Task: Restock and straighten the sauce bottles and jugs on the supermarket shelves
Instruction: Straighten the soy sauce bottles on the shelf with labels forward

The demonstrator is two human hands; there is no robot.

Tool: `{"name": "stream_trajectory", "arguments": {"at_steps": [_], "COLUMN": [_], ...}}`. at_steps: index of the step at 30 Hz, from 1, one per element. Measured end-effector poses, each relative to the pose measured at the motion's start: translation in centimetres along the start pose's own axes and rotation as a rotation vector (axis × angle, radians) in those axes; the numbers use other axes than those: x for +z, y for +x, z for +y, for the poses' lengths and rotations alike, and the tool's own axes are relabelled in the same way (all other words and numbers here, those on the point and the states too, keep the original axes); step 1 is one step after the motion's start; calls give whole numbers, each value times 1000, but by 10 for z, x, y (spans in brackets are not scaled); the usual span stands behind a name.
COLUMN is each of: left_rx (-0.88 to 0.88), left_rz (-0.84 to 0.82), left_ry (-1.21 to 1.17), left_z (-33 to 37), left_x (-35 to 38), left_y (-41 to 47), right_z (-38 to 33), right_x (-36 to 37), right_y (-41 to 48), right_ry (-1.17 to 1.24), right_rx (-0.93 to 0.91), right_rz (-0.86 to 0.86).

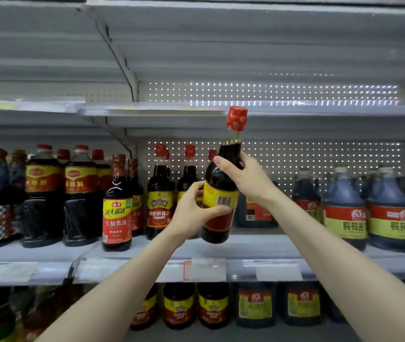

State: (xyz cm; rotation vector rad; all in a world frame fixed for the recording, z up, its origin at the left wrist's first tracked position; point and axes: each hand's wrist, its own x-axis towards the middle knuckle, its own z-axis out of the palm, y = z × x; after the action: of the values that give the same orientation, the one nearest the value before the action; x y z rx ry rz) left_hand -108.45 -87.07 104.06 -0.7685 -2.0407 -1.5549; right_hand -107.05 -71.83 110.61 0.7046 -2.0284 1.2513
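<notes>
A dark sauce bottle [221,178] with a red cap and a yellow and red label hangs tilted just above the middle shelf [258,245], barcode side toward me. My left hand [194,211] grips its lower body around the label. My right hand [243,176] holds its shoulder below the neck. Matching red-capped bottles [159,193] stand on the shelf directly behind and to the left. Part of the held bottle's label is hidden by my left fingers.
Larger sauce bottles [43,193] crowd the shelf's left part. Handled jugs [344,206] with yellow and red labels stand at the right. A gap of bare shelf lies under the held bottle. The upper shelf [295,111] holds nothing visible. More bottles and jugs [213,304] fill the shelf below.
</notes>
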Motion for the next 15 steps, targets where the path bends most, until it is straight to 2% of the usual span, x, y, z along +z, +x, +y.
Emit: {"name": "stream_trajectory", "arguments": {"at_steps": [5, 15], "left_rx": [-55, -152], "left_rz": [-47, -82], "left_ry": [-76, -117], "left_z": [-33, -80], "left_x": [-2, 12], "left_y": [27, 56], "right_z": [24, 61], "right_x": [18, 28], "right_y": [28, 55], "right_ry": [-100, -146], "right_rx": [81, 270], "right_rz": [-37, -83]}}
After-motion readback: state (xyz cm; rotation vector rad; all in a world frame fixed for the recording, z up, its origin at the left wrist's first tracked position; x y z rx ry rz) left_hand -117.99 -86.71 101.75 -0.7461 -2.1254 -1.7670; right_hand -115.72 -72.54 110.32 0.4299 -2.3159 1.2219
